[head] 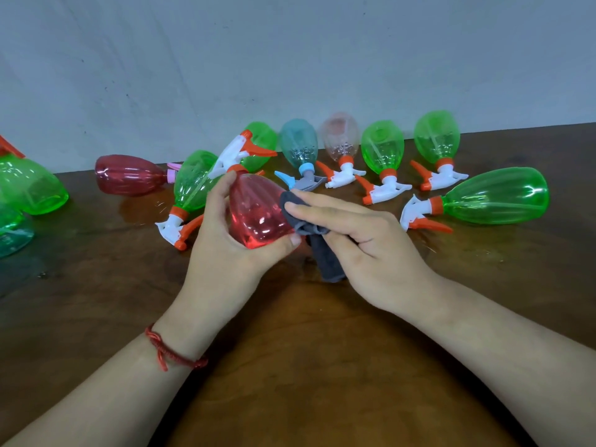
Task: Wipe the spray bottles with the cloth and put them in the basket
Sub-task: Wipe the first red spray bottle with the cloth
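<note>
My left hand (222, 240) grips a red translucent spray bottle (258, 214) above the table, base toward me, its white and orange trigger head pointing away. My right hand (361, 240) holds a dark grey cloth (309, 227) and presses it against the bottle's right side with a straight forefinger; the cloth's tail hangs down to the table. Several more spray bottles lie on the wooden table (290, 350) behind: green ones (496, 196), a teal one (298, 143), a pale pink one (342, 133) and a dark red one (129, 175). No basket is in view.
A grey wall rises just behind the row of bottles. At the far left edge lie a green bottle (32, 185) and a teal bottle (13, 233), partly cut off. A wet patch shows on the table near the dark red bottle.
</note>
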The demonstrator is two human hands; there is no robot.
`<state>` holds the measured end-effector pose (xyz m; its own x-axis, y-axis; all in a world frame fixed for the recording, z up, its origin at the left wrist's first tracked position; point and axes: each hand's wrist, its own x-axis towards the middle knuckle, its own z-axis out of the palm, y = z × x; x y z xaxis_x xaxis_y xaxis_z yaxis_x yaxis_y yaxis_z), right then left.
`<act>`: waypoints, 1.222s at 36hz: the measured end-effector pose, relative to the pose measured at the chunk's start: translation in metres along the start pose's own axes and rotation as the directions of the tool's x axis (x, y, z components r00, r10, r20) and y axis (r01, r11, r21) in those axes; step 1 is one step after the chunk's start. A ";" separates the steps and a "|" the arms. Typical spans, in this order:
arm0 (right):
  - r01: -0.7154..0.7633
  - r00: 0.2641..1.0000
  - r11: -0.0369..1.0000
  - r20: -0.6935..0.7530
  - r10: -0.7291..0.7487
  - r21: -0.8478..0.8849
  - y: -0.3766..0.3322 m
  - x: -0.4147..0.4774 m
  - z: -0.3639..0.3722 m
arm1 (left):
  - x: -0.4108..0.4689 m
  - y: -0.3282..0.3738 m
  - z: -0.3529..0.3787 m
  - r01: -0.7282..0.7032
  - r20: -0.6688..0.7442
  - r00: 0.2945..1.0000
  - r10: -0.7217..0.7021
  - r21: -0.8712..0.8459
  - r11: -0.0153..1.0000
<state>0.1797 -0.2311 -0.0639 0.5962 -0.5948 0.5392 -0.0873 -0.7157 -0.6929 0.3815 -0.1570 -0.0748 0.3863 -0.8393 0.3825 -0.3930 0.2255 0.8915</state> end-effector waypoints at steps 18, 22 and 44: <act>-0.276 0.945 0.578 0.109 0.307 0.768 -0.005 0.007 -0.006 | -0.011 0.012 0.002 -0.208 0.399 0.901 0.171 0.053 0.977; -0.248 0.954 0.708 0.041 0.296 0.661 -0.002 0.005 -0.002 | -0.011 0.017 -0.005 -0.302 0.443 0.879 0.178 0.227 0.926; -0.024 0.998 0.996 0.068 0.019 0.080 -0.006 -0.002 -0.001 | 0.004 0.003 -0.005 0.011 -0.035 0.999 -0.010 0.023 1.000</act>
<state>0.1785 -0.2256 -0.0604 0.6472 -0.5819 0.4924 -0.0373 -0.6693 -0.7420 0.3862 -0.1570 -0.0696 0.4191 -0.8238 0.3817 -0.4080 0.2047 0.8897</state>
